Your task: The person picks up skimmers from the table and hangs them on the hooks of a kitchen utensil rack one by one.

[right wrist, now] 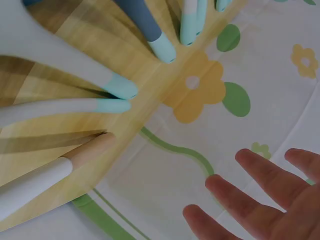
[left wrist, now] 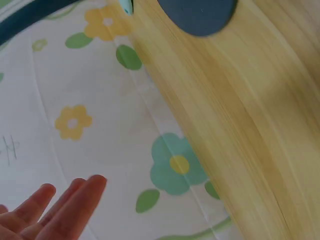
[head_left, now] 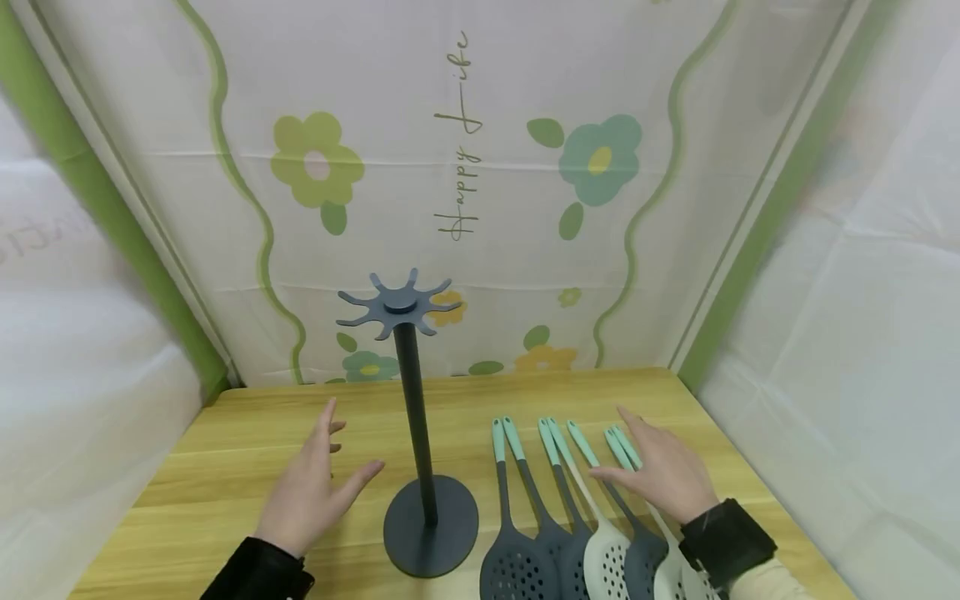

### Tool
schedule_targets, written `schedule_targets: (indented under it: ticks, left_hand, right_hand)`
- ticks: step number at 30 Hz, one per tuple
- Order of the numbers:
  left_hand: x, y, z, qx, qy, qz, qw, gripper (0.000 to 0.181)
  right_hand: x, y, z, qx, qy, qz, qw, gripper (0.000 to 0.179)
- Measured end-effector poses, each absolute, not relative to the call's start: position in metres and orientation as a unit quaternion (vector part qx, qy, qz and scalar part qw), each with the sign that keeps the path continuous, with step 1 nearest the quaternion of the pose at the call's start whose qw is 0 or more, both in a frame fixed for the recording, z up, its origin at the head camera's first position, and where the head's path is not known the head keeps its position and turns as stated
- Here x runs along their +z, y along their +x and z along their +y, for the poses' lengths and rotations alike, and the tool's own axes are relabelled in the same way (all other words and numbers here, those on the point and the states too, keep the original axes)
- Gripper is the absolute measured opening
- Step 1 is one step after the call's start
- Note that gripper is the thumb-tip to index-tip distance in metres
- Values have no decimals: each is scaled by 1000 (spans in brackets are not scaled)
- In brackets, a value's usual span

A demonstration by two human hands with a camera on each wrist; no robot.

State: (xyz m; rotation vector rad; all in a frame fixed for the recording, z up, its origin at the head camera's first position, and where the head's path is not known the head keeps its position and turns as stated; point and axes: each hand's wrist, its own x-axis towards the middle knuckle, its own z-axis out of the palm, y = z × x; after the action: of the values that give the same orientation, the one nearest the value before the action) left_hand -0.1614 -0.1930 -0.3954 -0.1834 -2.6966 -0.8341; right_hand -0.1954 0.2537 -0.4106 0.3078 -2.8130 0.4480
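My left hand (head_left: 311, 492) hovers over the wooden table, left of a dark utensil stand (head_left: 416, 408), with fingers extended and thumb spread. The stand has a round base (left wrist: 200, 15), an upright pole and a star-shaped top (head_left: 400, 304) with several hooks. To its right lie several skimmers, dark grey (head_left: 519, 571) and white (head_left: 606, 554), with perforated round heads and mint handle ends. Over the rightmost handles is my right hand (head_left: 660, 467), fingers spread and holding nothing. The right wrist view shows mint handle ends (right wrist: 162, 48) and one tan-ended handle (right wrist: 92, 150) beyond them.
The wooden tabletop (head_left: 187, 492) ends at a white flowered cloth (head_left: 480, 183) hanging behind it. White cloth sides with green edging close in on the left (head_left: 82, 375) and right (head_left: 847, 333).
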Motion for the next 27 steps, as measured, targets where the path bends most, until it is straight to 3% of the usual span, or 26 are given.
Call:
schedule_targets:
  ticks: [7,16,27]
  left_hand:
    - [-397,-162,-161,-363,-76,-922,115,109]
    - [-393,-157,-133,-392,-117,-904,123,102]
    - [-389,-152,-123,-402,-152,-891,145,91]
  right_hand:
    - [-415,-191,262,154,65,-982,85,117]
    - [-421,-188,274,180,27,-983,26,117]
    - [-437,-192,297,183,41,-982,22,105]
